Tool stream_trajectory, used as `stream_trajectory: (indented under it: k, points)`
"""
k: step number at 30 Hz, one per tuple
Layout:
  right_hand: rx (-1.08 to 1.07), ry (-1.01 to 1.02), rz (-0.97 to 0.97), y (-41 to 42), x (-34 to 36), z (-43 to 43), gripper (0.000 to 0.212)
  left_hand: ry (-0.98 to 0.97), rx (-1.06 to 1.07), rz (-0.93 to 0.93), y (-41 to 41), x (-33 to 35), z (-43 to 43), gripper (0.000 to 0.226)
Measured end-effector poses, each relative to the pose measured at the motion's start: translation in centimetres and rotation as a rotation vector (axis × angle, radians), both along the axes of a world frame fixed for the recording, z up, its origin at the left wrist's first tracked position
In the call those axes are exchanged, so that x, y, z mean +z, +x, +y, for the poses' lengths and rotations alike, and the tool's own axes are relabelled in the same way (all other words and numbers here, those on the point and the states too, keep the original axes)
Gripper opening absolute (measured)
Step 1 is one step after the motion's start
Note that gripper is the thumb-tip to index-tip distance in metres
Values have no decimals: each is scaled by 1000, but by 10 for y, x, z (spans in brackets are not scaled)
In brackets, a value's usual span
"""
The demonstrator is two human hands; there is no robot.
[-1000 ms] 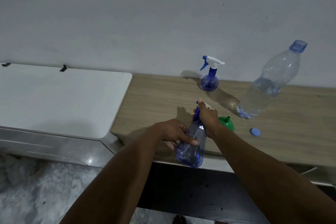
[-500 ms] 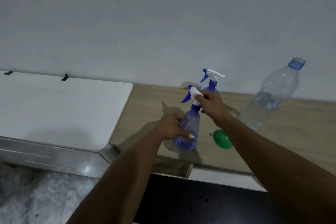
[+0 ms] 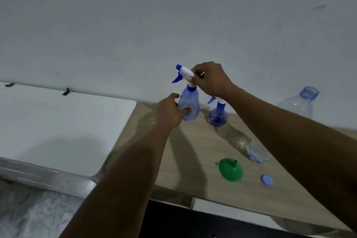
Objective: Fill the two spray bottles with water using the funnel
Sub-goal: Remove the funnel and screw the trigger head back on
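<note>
HANDS AT THE COUNTER: A person steadies a translucent blue spray bottle (image 3: pixel 190 105) at the back of a wooden counter (image 3: pixel 193 150), close to the wall. The left hand (image 3: pixel 170 115) curls fingers and thumb round the bottle's body to brace it. The right hand (image 3: pixel 210 80) pinches the white-and-blue trigger head (image 3: pixel 184 73) from above, a grip that suits unscrewing it so the neck can take the funnel.

The bottle's long axis runs near vertical, and its nozzle points left towards a white surface (image 3: pixel 58 121). The left hand hides whether its base rests on the counter or is lifted just clear of it.

A second, rounder spray bottle (image 3: pixel 218 117) stands just to its right with its head on and its nozzle also pointing left. The green funnel (image 3: pixel 230 171) sits mouth-down nearer the person, spout up, ready to hand, with a blue cap (image 3: pixel 266 179) near it. The uncapped water bottle (image 3: pixel 298 105) stands partly behind the right forearm.
</note>
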State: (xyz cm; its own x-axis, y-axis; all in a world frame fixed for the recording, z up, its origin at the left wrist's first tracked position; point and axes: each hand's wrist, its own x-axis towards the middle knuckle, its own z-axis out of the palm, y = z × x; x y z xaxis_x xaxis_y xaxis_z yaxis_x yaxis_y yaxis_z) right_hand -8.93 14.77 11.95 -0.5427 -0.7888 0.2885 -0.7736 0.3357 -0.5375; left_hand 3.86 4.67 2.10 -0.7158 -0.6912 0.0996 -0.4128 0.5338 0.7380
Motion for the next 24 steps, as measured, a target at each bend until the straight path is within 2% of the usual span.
stream_trajectory:
  k: [2,6,10,15,24]
  points:
    - [4,2,4,-11,2,-10,22,-3,50,18,-11,-1,-7,44]
    - [-5,56,2,-31,-10,-30,20,25,88,26,-28,-6,-19,43]
    - [-57,86,-11,-48,-33,-48,18,139,62,-15,-50,-16,-34,44]
    - [-121,108,-37,-59,-61,-63,19,181,10,-73,-65,-35,-49,45]
    - [-148,154,-32,-69,-87,-73,23,326,-47,-44,-81,-55,-60,42]
